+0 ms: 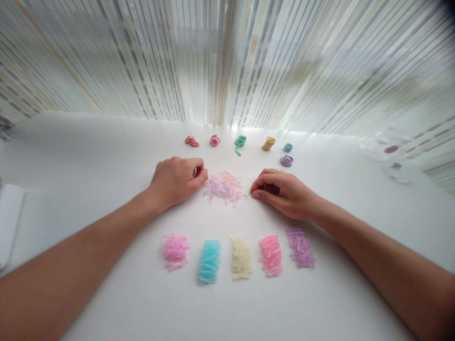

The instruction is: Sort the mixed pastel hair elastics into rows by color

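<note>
A loose heap of pale pink, white and lilac rubber bands lies on the white table between my hands. My left hand rests at the heap's left edge, thumb and index finger pinched together; whatever is between them is too small to make out. On the other side, my right hand pinches a thin pale rubber band at its fingertips, just off the heap. Closer to me runs a row of sorted bands: light pink, turquoise, cream, bright pink and purple.
Behind the hands sit small coiled pieces in red, pink, green, yellow, blue and violet. Clear plastic pieces lie at right, a white object at left. A string curtain hangs behind.
</note>
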A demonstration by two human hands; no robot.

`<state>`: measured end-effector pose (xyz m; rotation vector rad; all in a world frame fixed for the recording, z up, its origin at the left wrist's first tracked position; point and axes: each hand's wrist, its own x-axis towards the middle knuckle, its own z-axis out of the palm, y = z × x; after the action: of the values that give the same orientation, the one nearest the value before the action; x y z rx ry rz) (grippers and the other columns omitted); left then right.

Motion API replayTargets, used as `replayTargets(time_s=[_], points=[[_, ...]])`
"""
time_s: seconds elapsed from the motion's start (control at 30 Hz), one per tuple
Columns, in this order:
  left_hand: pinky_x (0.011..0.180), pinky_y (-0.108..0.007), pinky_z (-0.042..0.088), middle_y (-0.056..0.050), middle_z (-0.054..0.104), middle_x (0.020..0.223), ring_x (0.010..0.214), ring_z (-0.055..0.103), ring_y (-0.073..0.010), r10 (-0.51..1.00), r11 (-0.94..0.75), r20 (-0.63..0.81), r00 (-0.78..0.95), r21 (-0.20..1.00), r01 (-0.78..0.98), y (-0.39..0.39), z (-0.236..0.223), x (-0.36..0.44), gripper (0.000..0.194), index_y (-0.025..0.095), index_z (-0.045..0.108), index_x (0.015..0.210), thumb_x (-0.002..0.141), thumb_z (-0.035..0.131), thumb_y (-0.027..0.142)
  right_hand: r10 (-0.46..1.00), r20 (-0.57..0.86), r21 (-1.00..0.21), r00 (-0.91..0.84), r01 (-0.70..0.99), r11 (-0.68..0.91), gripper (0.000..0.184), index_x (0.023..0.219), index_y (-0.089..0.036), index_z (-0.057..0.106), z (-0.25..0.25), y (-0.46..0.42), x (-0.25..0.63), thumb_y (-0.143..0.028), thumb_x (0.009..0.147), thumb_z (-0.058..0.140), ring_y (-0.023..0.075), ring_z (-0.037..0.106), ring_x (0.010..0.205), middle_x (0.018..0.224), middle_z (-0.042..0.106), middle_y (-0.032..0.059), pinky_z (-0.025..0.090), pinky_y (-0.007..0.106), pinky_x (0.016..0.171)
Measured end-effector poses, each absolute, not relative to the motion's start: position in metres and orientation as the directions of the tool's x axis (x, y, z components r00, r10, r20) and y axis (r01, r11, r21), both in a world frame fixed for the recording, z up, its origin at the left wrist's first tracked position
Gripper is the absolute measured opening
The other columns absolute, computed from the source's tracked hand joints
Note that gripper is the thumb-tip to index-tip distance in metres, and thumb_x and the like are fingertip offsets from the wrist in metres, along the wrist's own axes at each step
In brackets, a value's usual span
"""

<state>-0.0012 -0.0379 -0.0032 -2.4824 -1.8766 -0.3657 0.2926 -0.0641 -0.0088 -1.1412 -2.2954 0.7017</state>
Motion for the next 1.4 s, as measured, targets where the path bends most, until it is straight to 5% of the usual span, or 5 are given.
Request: replayTargets(time_s=[0.53,1.4], points=[[0.064,-0.034,0.031,-0.005,0.072,0.076,0.072,0.062,-0.0233,0.952,-0.275,0.180,0.250,0.132,0.952,-0.0381,-0.0018,-0.0008,0.038,0.024,0.072,0.084,0.095,0.044,0.047,0.846,0.018,-0.816,-0.533,0.481,0.320,0.030,0.088,-0.018,0.071,-0.0051,-0.0613,0.2998,-0.047,0.096,0.067,0.0167,0.054,0.071,0.085,0.066,0.0053,0.042,0.030,0.061],[0.064,-0.035,0.029,-0.004,0.073,0.076,0.072,0.062,-0.0228,0.948,-0.277,0.209,0.238,0.180,0.944,-0.0375,-0.0021,-0.0005,0.034,0.023,0.069,0.080,0.094,0.046,0.042,0.886,0.032,-0.798,-0.463,0.522,0.301,0.034,0.088,-0.018,0.072,-0.0058,-0.0640,0.2978,-0.051,0.094,0.068,0.0139,0.047,0.065,0.077,0.063,0.0025,0.037,0.028,0.057]])
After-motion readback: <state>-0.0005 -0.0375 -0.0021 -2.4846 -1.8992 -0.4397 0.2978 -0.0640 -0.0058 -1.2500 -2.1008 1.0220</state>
